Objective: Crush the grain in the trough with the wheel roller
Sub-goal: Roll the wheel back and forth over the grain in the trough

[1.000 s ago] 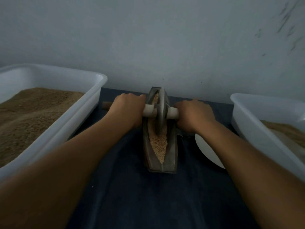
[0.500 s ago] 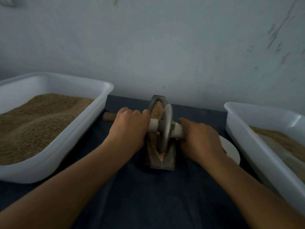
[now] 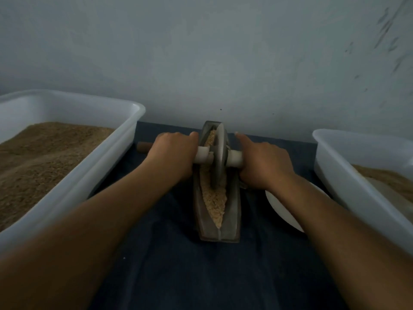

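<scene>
Rolled farther back, wheel roller (image 3: 220, 153) stands upright in grain (image 3: 214, 200).

The counter (image 3: 201, 283) is covered by a dark blue cloth and butts against a pale wall. In the middle of it stands a narrow metal trough (image 3: 232, 218), running from near the front toward the wall. A white tub (image 3: 93, 175) of brown grain sits at the left, another white tub (image 3: 348, 182) at the right. Between the trough and the right tub lies a white plate (image 3: 283, 209), partly hidden by a forearm.
</scene>
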Motion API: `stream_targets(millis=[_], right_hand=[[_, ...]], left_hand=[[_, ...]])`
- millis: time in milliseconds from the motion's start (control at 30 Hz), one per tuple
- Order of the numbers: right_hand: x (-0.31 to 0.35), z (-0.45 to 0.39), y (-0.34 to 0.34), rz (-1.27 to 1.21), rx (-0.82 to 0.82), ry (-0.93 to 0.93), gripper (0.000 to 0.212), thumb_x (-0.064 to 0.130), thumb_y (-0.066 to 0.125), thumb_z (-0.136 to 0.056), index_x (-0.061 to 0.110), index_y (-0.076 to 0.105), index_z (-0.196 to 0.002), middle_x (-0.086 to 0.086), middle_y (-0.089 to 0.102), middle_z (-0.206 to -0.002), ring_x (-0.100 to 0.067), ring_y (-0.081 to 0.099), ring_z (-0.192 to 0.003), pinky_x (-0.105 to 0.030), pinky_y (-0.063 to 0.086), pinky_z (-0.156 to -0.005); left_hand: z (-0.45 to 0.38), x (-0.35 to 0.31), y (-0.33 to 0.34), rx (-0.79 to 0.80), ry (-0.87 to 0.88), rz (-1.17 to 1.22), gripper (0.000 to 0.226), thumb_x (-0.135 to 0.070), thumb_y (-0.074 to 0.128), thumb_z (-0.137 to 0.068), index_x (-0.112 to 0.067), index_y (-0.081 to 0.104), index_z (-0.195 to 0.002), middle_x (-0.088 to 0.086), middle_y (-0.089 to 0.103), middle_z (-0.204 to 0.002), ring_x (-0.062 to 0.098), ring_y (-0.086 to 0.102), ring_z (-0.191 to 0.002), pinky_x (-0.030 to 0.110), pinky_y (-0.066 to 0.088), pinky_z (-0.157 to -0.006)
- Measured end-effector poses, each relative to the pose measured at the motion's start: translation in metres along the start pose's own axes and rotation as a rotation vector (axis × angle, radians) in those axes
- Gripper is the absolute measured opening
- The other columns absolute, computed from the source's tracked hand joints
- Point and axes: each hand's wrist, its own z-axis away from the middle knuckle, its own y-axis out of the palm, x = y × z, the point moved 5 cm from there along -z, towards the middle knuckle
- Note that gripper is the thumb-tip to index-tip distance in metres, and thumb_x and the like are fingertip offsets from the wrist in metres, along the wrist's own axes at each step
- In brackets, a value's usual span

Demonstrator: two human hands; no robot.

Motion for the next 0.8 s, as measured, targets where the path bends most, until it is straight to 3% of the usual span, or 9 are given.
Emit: stream_targets(millis=[167, 400, 533, 667, 800], right_hand=[[-0.011, -0.031, 0.018, -0.058, 0.084, 0.0, 0.086, 0.042, 0.068, -0.077, 0.034, 0.026, -0.152, -0.006, 0.063, -0.127, -0.032, 0.062, -0.107, -0.035, 0.039, -0.069], [-0.014, -0.048, 0.019, -0.033, 0.077, -0.03, 0.076, 0.042, 0.068, -0.077, 0.036, 0.035, -0.146, -0.008, 0.063, -0.123, -0.032, 0.062, -0.105, -0.033, 0.038, -0.067], [-0.012, -0.037, 0.019, -0.07, 0.087, -0.02, 0.069, 0.043, 0.067, -0.079, 0.036, 0.04, -0.142, -0.005, 0.064, -0.123, -0.031, 0.062, -0.105, -0.033, 0.041, -0.07], [-0.006, -0.014, 0.01, -0.055, 0.016, -0.008, 0.058, 0.043, 0.069, -0.075, 0.033, 0.051, -0.13, -0.002, 0.067, -0.11, -0.028, 0.064, -0.095, -0.032, 0.044, -0.067], [0.003, 0.012, -0.003, -0.008, -0.042, -0.023, 0.042, 0.042, 0.069, -0.075, 0.033, 0.055, -0.114, 0.001, 0.067, -0.092, -0.026, 0.063, -0.08, -0.029, 0.033, -0.058]], left_hand=[[-0.033, 0.002, 0.0, 0.082, 0.002, 0.009, 0.043, -0.029, 0.073, -0.078, -0.02, 0.052, -0.114, 0.008, 0.062, -0.109, 0.029, 0.06, -0.1, 0.042, 0.045, -0.078], [-0.042, 0.003, 0.001, 0.116, -0.03, -0.033, 0.04, -0.024, 0.073, -0.078, -0.01, 0.059, -0.113, 0.011, 0.063, -0.106, 0.029, 0.062, -0.097, 0.037, 0.043, -0.07], [-0.032, 0.0, -0.003, 0.045, -0.023, -0.037, 0.039, -0.023, 0.071, -0.081, -0.011, 0.058, -0.115, 0.011, 0.062, -0.109, 0.029, 0.061, -0.099, 0.038, 0.041, -0.072], [-0.014, -0.003, -0.006, 0.034, -0.03, -0.02, 0.032, -0.022, 0.069, -0.084, -0.013, 0.058, -0.113, 0.01, 0.063, -0.108, 0.028, 0.061, -0.097, 0.038, 0.042, -0.073], [0.014, -0.008, -0.014, 0.042, -0.018, -0.036, 0.029, -0.024, 0.067, -0.086, -0.016, 0.057, -0.113, 0.008, 0.062, -0.107, 0.026, 0.061, -0.097, 0.04, 0.05, -0.084]])
